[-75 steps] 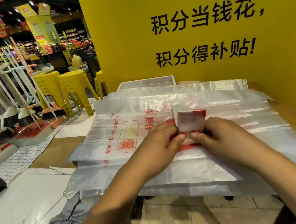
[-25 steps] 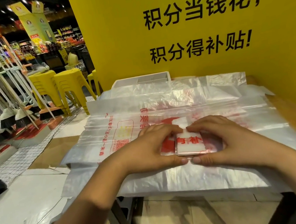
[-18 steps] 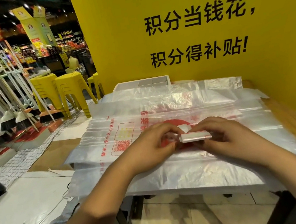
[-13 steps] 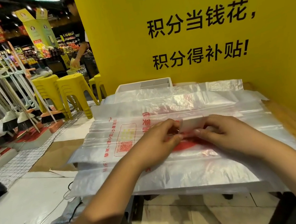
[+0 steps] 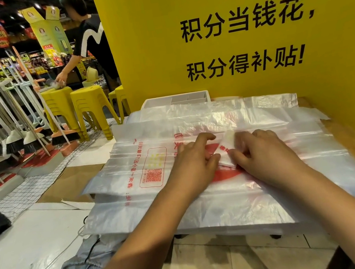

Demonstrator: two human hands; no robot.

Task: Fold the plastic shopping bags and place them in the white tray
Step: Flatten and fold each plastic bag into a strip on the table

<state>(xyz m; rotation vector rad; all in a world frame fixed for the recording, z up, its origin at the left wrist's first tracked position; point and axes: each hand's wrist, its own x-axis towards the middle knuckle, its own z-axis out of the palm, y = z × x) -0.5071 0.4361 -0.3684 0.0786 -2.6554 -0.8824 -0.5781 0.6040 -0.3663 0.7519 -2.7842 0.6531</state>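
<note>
Over the flat stack (image 5: pixel 227 198), well short of the tray (image 5: pixel 155 102) at the back; pinched between right hand (image 5: pixel 265 155) and left hand (image 5: pixel 195 160), fingers curled; pressed flat a second ago, now tipped up and blurred: packet (image 5: pixel 226 147); probably a last tuck, then into the tray.

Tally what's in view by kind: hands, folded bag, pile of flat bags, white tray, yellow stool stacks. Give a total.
Hands: 2, left hand and right hand
Folded bag: 1
Pile of flat bags: 1; the sheets in it cannot be counted
White tray: 1
Yellow stool stacks: 3
Total: 8
</note>
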